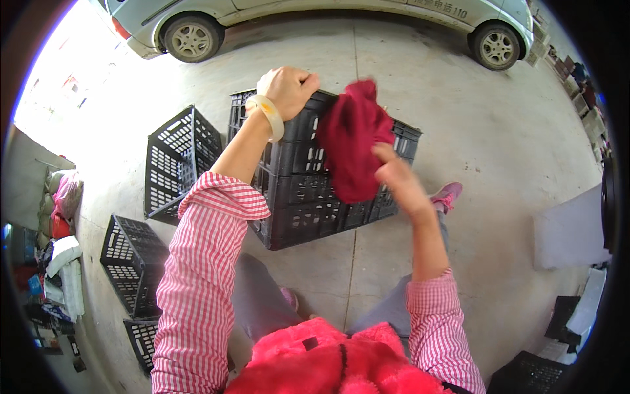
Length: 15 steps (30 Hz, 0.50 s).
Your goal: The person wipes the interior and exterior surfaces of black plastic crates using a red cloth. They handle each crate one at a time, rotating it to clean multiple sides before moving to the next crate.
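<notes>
A large black plastic crate [292,213] with slotted walls stands on the floor between my legs. My left hand [287,90] is closed over its upper rim at the far left corner, with a pale bangle on the wrist. Bunched against the near wall and rim of the crate hangs a dark red cloth [354,148]. My right hand [399,177], smeared by motion, grips the cloth's right side. The cloth and my arms hide much of the crate's opening, so I cannot tell what lies inside.
Several more black crates [134,262] stand in a line to the left. A light-coloured van [341,8] is parked across the far side. Bags and clutter [62,262] line the left wall. A pale panel [569,230] and another black crate [528,374] are at the right.
</notes>
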Available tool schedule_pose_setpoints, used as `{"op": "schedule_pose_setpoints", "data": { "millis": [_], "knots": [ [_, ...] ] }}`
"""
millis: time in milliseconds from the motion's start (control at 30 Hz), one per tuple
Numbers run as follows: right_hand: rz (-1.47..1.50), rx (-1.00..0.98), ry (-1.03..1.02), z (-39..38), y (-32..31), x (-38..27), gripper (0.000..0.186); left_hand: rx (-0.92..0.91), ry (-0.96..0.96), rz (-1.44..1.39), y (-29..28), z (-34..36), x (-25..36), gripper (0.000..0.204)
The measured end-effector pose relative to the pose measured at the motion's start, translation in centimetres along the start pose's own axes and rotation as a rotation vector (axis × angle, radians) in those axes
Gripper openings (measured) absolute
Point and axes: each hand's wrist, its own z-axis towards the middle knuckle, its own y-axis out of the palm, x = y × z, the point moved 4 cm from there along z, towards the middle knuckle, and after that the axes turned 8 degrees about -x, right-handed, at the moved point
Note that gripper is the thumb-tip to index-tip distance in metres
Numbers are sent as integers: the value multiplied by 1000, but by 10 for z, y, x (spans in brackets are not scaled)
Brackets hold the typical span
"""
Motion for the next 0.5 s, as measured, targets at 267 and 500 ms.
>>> {"op": "schedule_pose_setpoints", "data": {
  "millis": [267, 500],
  "knots": [
    [-22, 352, 4, 31, -37, 74, 59, -155, -30, 126, 19, 4, 32, 44],
    [-105, 11, 55, -21, 13, 59, 84, -128, -74, 191, 22, 5, 36, 42]
  ]
}}
